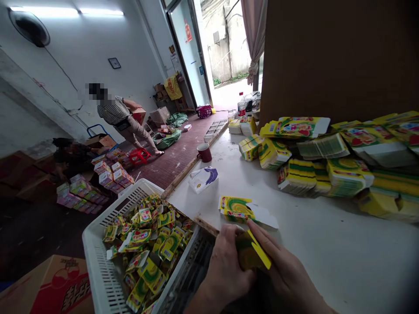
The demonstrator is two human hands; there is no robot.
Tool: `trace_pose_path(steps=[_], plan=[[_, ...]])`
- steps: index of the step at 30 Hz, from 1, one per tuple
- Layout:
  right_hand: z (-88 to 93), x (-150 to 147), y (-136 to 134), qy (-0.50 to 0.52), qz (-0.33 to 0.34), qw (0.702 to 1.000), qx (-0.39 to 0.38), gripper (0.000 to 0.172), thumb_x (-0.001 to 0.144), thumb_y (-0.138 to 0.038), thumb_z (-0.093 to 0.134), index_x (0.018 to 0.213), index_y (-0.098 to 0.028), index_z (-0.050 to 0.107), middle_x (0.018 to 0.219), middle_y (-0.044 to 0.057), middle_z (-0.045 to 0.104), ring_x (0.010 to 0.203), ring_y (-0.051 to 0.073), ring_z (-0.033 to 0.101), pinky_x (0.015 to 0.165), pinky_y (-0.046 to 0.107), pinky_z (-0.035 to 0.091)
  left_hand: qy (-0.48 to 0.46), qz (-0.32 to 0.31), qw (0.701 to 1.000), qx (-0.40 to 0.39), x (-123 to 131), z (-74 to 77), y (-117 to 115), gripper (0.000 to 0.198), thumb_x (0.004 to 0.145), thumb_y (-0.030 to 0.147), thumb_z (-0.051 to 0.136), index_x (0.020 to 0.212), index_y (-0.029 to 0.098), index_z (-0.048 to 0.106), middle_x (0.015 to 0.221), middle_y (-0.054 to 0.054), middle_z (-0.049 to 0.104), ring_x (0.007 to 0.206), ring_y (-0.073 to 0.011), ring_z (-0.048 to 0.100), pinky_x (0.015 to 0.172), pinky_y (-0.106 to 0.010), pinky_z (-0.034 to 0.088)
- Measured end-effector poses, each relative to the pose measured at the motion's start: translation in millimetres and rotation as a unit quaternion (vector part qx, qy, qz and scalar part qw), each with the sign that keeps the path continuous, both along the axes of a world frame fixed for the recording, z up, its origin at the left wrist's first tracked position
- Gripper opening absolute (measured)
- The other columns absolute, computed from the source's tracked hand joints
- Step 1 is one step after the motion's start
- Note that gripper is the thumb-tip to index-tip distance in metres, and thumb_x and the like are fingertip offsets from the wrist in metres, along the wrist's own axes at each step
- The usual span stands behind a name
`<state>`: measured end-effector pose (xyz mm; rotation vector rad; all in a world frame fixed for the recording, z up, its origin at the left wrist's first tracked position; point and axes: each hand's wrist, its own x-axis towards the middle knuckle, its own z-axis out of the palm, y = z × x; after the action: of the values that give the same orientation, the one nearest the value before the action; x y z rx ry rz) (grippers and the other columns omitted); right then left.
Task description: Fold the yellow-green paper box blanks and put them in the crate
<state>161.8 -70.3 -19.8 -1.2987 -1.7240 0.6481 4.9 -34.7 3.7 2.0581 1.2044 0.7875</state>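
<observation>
Between my two hands, at the near edge of the white table (327,253), is a small yellow-green carton (247,250) with a bright yellow flap sticking out. My left hand (229,257) wraps its fingers around the carton's left side. Along the other side, my right hand (278,257) presses against it with fingers extended. Just beyond my fingertips lies a flattened printed carton (237,208) with a white flap. To the left, a white plastic basket (93,261) holds many small yellow-green cartons (153,274). The undersides of both hands are hidden.
Stacks of flat cartons (304,174) line the table's right side. A tissue pack (203,179) and a dark red mug (204,152) stand near its left edge. One person (116,115) carries a box beyond; another person (63,157) bends near pink boxes (80,192). A red stool (138,156) stands nearby.
</observation>
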Motion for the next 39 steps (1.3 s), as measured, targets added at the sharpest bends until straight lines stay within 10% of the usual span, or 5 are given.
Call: trace_pose_path(steps=[4,10,18,27,39], plan=[[-0.3,1.8,0.6,-0.045,0.071,0.996,-0.044,0.062,0.094,-0.016,0.039,0.152,-0.030,0.026,0.162,0.015,0.008,0.128,0.033,0.053,0.090,0.041,0.056,0.002,-0.005,1.000,-0.028,-9.0,17.8,6.2,0.046,0.062,0.023,0.076,0.103,0.020,0.054,0.102,-0.008,0.064,0.096,-0.0278,0.061,0.087,-0.042,0.050],[29.7,15.2,9.3,-0.034,0.124,0.988,-0.089,0.030,0.095,-0.021,0.042,0.110,-0.025,0.068,0.152,0.014,0.040,0.132,0.031,0.049,0.099,0.044,0.049,0.002,-0.008,0.995,-0.098,-19.3,24.2,11.0,0.078,0.059,0.030,0.081,0.126,0.020,0.041,0.108,-0.007,0.069,0.095,-0.0254,0.067,0.084,-0.035,0.052],[28.9,-1.7,12.2,0.102,0.037,0.991,-0.079,0.053,0.089,-0.022,0.058,0.138,-0.022,0.040,0.148,0.015,0.042,0.134,0.026,0.045,0.109,0.043,0.041,-0.070,0.029,0.990,-0.118,-20.4,18.5,14.4,0.059,0.065,0.023,0.079,0.120,0.020,0.057,0.107,-0.007,0.071,0.098,-0.0256,0.066,0.086,-0.032,0.051],[8.3,12.4,68.8,-0.106,-0.187,0.973,-0.082,0.019,0.087,-0.020,0.063,0.106,-0.018,0.066,0.104,0.012,0.064,0.095,0.027,0.062,0.083,0.038,0.050,-0.641,0.316,0.680,-0.162,-52.5,24.9,49.1,0.071,0.084,0.071,0.043,0.124,0.012,0.048,0.120,-0.018,0.058,0.114,-0.0238,0.060,0.096,-0.036,0.052],[2.9,-0.7,79.7,-0.151,-0.206,0.963,-0.084,0.014,0.080,-0.009,0.064,0.092,-0.017,0.060,0.095,0.011,0.061,0.091,0.028,0.056,0.082,0.037,0.044,-0.550,0.283,0.682,-0.390,-0.8,-4.3,31.0,0.015,0.095,0.021,0.047,0.098,0.014,0.061,0.097,-0.009,0.066,0.083,-0.0145,0.067,0.069,-0.025,0.057]])
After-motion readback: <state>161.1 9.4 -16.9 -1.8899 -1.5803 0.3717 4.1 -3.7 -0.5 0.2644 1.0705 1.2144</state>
